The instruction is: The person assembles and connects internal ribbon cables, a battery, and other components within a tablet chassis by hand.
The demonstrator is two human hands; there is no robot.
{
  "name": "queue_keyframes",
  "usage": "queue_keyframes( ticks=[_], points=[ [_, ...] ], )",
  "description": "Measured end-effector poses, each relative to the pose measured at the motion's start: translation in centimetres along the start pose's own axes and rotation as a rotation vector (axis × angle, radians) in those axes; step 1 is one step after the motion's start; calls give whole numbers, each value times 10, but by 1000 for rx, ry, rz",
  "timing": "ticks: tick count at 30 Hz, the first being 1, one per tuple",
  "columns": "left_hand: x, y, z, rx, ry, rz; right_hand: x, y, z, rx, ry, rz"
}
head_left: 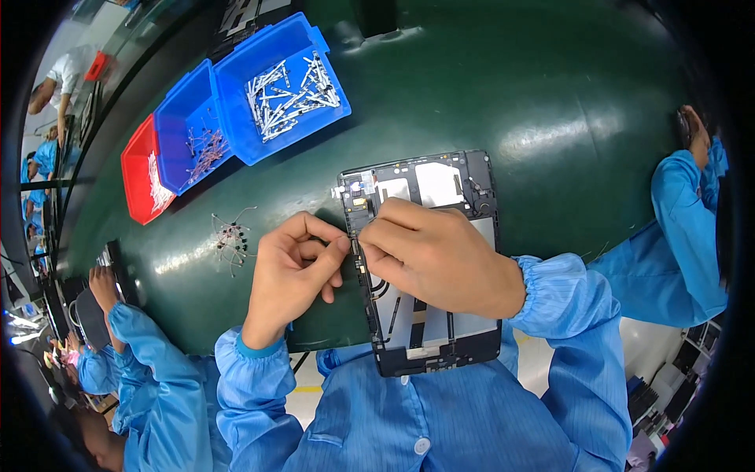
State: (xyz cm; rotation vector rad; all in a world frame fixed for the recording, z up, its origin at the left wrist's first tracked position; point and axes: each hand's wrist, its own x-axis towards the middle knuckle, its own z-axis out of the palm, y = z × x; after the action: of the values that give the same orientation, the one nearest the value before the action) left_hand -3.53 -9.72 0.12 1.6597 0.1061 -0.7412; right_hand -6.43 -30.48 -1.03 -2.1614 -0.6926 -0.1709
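Note:
An opened tablet lies at the table's near edge, its dark frame, pale inner plates, cables and small boards exposed. At its left long edge, my left hand has thumb and index finger pinched together, the other fingers curled. My right hand reaches across the tablet from the right, its fingers bent and closed at that same edge, close to the left fingertips. Whatever either pinch holds is too small or hidden to name. Left of my left hand lies a small tangle of thin wires with dark round ends.
Far left on the green table stand a blue bin of black-and-white strips, a second blue bin with reddish wired parts, and a red bin of small white pieces. Blue-sleeved co-workers sit left and right.

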Motion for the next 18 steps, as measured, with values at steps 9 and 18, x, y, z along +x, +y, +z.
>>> queue_keyframes(
  ticks=[9,18],
  points=[
    [0,0,2,5,20,24,-5,1,6,63,41,91],
    [3,6,2,-39,-21,-30,-1,1,0,25,9,4]
  ],
)
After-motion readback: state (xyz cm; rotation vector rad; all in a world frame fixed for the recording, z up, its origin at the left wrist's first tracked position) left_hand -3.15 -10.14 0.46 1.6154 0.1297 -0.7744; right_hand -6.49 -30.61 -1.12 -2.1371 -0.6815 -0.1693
